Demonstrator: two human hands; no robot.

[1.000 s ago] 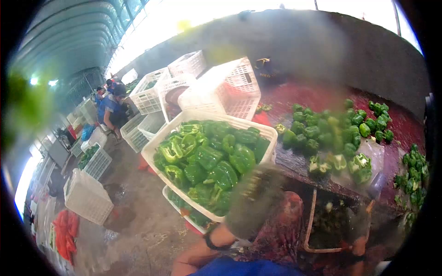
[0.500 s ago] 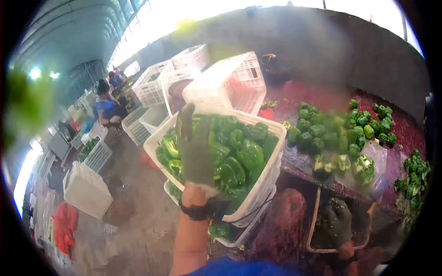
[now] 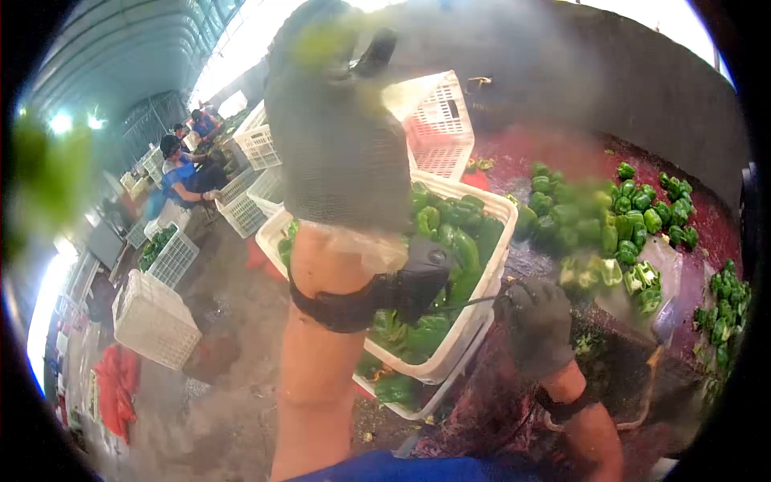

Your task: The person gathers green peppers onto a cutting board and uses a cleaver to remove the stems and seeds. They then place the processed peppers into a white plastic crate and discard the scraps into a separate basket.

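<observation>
My left hand (image 3: 333,120), in a dark grey glove, is raised close to the camera, its thumb apart from the blurred fingers. Nothing shows in it. A black band with a bulky black device (image 3: 426,277) circles that wrist. Beyond and below the forearm, green peppers (image 3: 462,249) fill a white crate (image 3: 474,321), which rests on another crate of peppers. My right hand (image 3: 538,329), also gloved, is right of the crate with fingers curled. A thin dark cord (image 3: 470,304) runs from the left wrist toward it; whether the fingers grip the cord is hidden.
Whole peppers (image 3: 638,213) and cut peppers (image 3: 642,281) lie on the reddish surface at right. An open white crate (image 3: 442,120) stands behind the full one. At left are a white crate (image 3: 157,321), a red bag (image 3: 116,390) and people (image 3: 189,173) among crates.
My left hand has risen from over the peppers toward the camera. My right hand has moved up and left, from over the dark framed container to beside the pepper crate.
</observation>
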